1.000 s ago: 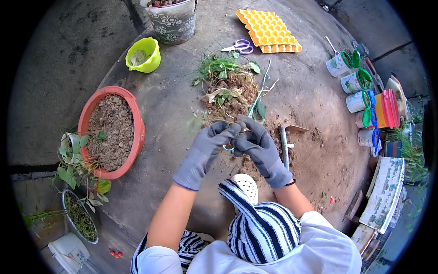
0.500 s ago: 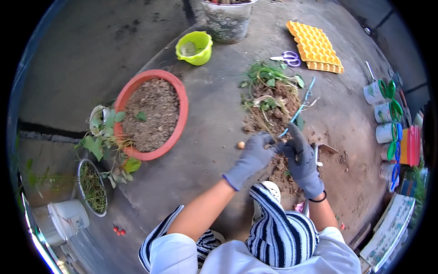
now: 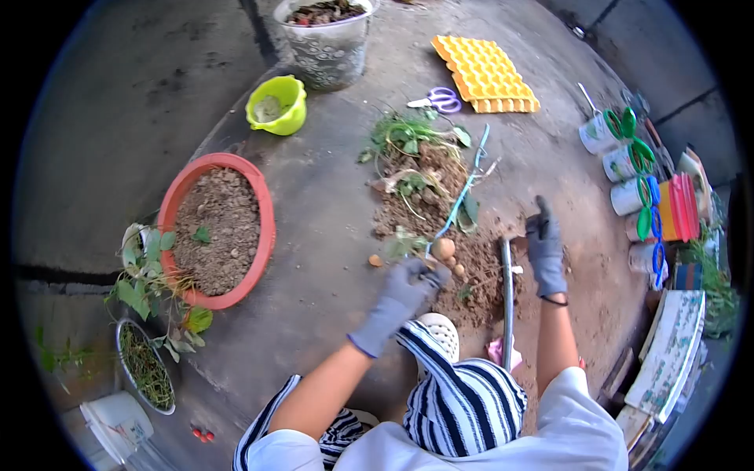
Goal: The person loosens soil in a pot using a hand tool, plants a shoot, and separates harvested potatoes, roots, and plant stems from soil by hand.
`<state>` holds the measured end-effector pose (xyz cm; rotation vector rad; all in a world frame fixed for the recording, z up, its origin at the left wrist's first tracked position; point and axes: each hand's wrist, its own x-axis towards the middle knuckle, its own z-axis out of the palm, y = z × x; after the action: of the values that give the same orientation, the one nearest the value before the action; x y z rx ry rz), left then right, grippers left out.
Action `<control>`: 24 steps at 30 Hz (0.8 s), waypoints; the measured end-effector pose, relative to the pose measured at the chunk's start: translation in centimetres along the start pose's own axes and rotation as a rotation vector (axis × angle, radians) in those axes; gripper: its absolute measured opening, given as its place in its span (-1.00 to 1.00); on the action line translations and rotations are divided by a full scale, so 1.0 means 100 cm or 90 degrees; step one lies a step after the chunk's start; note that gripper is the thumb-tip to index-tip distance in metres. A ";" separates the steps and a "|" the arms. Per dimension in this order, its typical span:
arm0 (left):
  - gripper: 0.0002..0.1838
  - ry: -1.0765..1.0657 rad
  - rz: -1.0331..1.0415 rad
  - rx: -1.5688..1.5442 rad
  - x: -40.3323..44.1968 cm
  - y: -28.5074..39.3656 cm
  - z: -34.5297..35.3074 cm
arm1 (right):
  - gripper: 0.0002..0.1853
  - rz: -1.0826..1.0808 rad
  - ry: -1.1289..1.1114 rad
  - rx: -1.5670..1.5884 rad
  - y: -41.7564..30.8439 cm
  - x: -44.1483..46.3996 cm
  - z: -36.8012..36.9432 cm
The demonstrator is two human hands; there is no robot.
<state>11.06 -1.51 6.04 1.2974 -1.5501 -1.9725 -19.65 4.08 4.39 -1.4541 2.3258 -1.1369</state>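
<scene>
My left hand (image 3: 402, 297), in a grey glove, has its fingers curled together at the near edge of the soil heap (image 3: 440, 179). What it pinches is hidden; a leafy sprig (image 3: 404, 242) shows just above the fingers. Close by on the right lie a round brown, potato-like tuber (image 3: 443, 250) and smaller round ones (image 3: 458, 269). My right hand (image 3: 545, 245), also gloved, is apart from it with fingers stretched forward and nothing visible held. Left of that hand lies a tool with a grey metal handle (image 3: 507, 306); its head is partly hidden.
A red pot of soil (image 3: 267, 228) stands left, beside a leafy plant (image 3: 145, 290). Farther off are a lime-green pot (image 3: 292, 122), purple scissors (image 3: 445, 100), a yellow egg tray (image 3: 487, 72) and a patterned bucket (image 3: 326, 59). Several lidded cans (image 3: 628, 196) line the right side.
My hands have parted: the right moved right, past the tool handle, and the left moved slightly left and down. The tuber and the tool handle now show. The view has shifted right.
</scene>
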 end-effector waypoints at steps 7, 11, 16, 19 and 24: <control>-0.60 0.113 0.237 0.063 0.006 0.005 -0.032 | -0.49 -0.032 -0.084 -0.382 0.027 -0.020 -0.051; -0.66 0.059 0.173 0.182 0.008 0.022 -0.030 | -0.38 0.076 -0.287 0.155 -0.048 -0.038 -0.002; -0.58 0.158 0.347 0.441 0.011 0.015 -0.019 | -0.39 0.106 -0.405 0.475 -0.141 -0.057 0.062; -0.41 0.169 0.310 0.585 0.013 0.010 -0.023 | -0.51 -0.022 -0.317 0.369 -0.143 -0.054 0.068; -0.41 -0.100 0.084 -0.012 0.001 0.034 -0.050 | -0.51 -0.147 -0.226 0.186 -0.135 -0.055 0.065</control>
<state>14.05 -5.82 9.06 1.0247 -1.6386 -2.0417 -4.17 2.17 7.69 -1.6775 1.7144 -1.1068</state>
